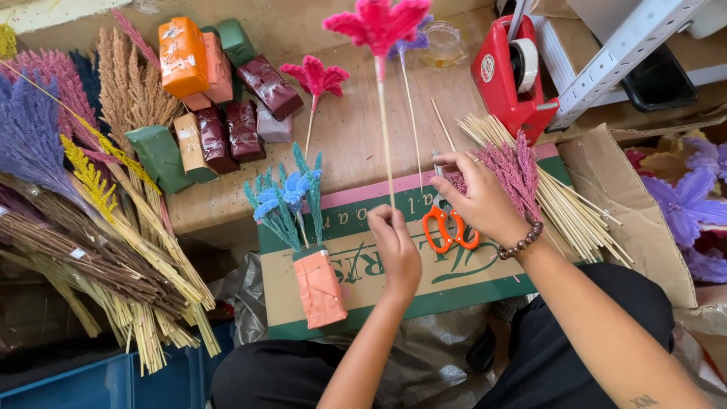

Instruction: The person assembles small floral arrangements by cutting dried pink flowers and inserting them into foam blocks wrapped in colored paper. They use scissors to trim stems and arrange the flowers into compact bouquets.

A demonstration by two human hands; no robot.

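While a person sits before a low wooden desk (356, 136), a pink artificial flower on a long thin stick (384, 113) is held upright by the left hand (395, 246), whose fingers (388, 218) are pinched closed around the lower end of the stick. The right hand (477, 198) is rested on a bundle of pink dried sprigs (513, 170), with its fingers curled loosely over the sprigs; a firm grasp cannot be confirmed. Orange-handled scissors (448, 227) are seen just below that hand, lying on a flat cardboard box (356, 265). A small orange-wrapped block with blue flowers stuck in it (318, 284) is stood on the box to the left. Bare sticks (560, 197) are piled to the right, near a red tape dispenser (511, 72). Wrapped blocks (219, 91) and dried grasses (91, 189) are spread on the left.

A risk is judged: because the stick is gripped only at its base, the top-heavy flower could be tipped or the stick snapped
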